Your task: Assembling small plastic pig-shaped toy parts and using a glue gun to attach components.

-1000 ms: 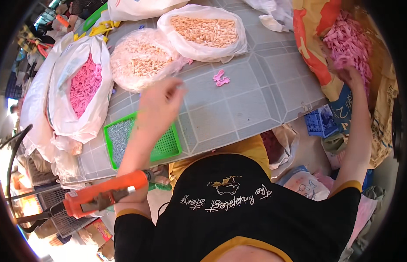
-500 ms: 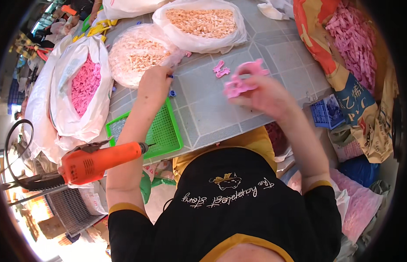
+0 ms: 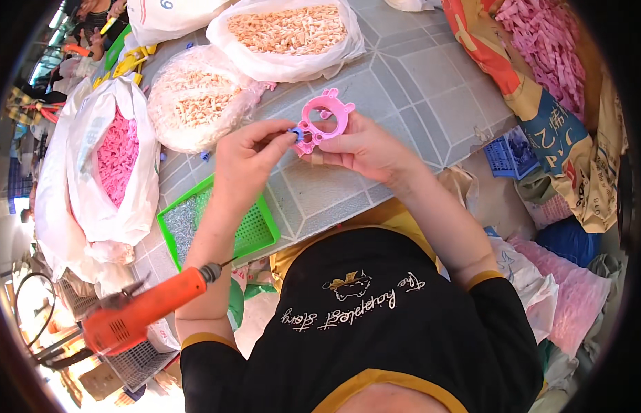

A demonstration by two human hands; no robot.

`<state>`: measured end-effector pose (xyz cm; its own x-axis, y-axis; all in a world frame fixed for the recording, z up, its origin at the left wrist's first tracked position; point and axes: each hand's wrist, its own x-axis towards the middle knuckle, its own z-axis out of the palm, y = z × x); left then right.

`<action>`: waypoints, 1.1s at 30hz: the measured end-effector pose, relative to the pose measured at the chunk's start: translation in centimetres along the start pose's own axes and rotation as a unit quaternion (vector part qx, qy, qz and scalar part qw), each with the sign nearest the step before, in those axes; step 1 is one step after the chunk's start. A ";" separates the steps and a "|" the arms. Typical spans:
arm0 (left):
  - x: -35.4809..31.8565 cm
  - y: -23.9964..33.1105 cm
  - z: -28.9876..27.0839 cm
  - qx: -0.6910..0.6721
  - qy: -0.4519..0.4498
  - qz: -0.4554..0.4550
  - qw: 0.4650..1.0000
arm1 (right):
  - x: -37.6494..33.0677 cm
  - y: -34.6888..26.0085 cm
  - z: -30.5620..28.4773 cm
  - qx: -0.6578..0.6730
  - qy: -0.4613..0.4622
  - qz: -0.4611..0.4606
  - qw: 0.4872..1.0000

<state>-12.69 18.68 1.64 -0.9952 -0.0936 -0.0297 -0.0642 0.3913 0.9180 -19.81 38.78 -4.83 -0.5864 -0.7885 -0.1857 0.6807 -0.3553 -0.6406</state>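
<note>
My right hand (image 3: 362,148) holds a pink plastic ring-shaped part (image 3: 324,118) with small ears, above the grey tiled table (image 3: 417,89). My left hand (image 3: 248,162) pinches a small blue piece (image 3: 293,134) and presses it against the left side of the pink part. Both hands meet over the table's near middle. An orange electric screwdriver (image 3: 145,313) hangs by my left elbow, untouched.
A green mesh tray (image 3: 255,230) of small screws lies under my left forearm. Bags of pale orange pieces (image 3: 286,31) (image 3: 193,103) sit at the back, a bag of pink pieces (image 3: 117,158) on the left, and a sack of pink parts (image 3: 548,41) on the right. A blue crate (image 3: 503,151) sits beside the table.
My right hand came back from the sack on the right with a pink part, and both hands have come together; my left hand now presses a blue piece to it.
</note>
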 end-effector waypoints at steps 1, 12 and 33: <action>-0.1 -0.2 0.4 0.000 0.000 -0.001 1.000 | 0.0 0.1 0.3 -0.006 -0.003 -0.014 1.000; 0.6 -0.5 2.3 0.073 0.113 0.050 0.990 | 0.1 1.5 0.4 -0.143 0.016 -0.182 0.973; 8.9 -7.1 -8.9 0.477 0.156 -0.037 0.864 | 0.1 0.0 0.0 0.029 -0.004 -0.046 0.999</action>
<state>-20.43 6.94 -1.69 -0.9265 -0.3355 0.1707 -0.3076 0.9361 0.1704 -19.93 38.72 -4.85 -0.6441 -0.7553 -0.1215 0.6482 -0.4546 -0.6109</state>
